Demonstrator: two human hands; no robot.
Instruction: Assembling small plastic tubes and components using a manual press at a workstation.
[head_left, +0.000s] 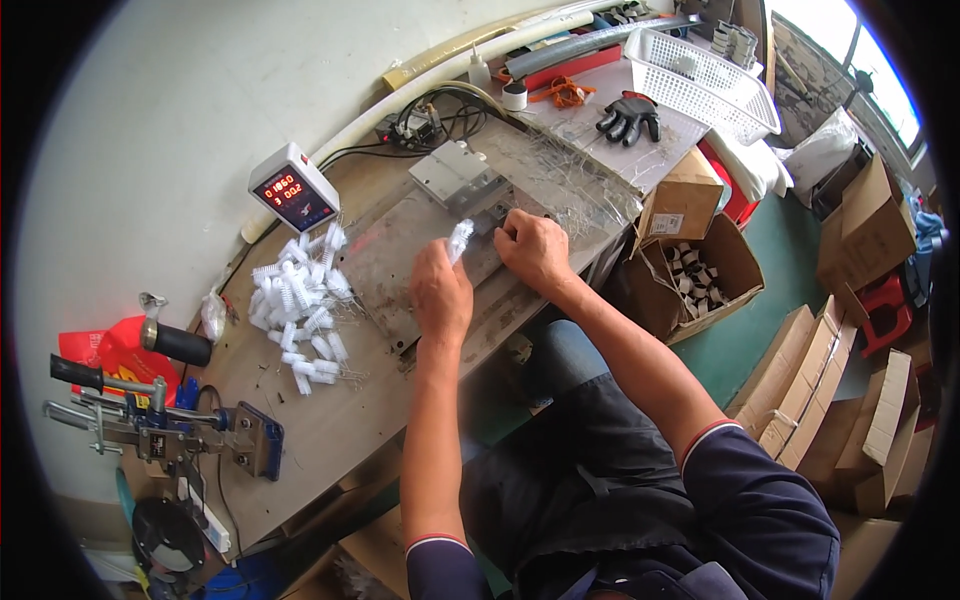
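I saw the left hand (440, 292) closed on one white bristle piece (460, 238), which stuck out past the fingers over the metal plate (388, 280), just left of the right hand (533, 247). Right fingers were curled beside the dark fixture (486, 220), near the grey metal box (457, 174); I couldn't tell if they gripped anything. I had the loose pile of white bristle pieces (303, 300) left of both hands on the workbench (300, 440), display box (293, 188) lit red behind it.
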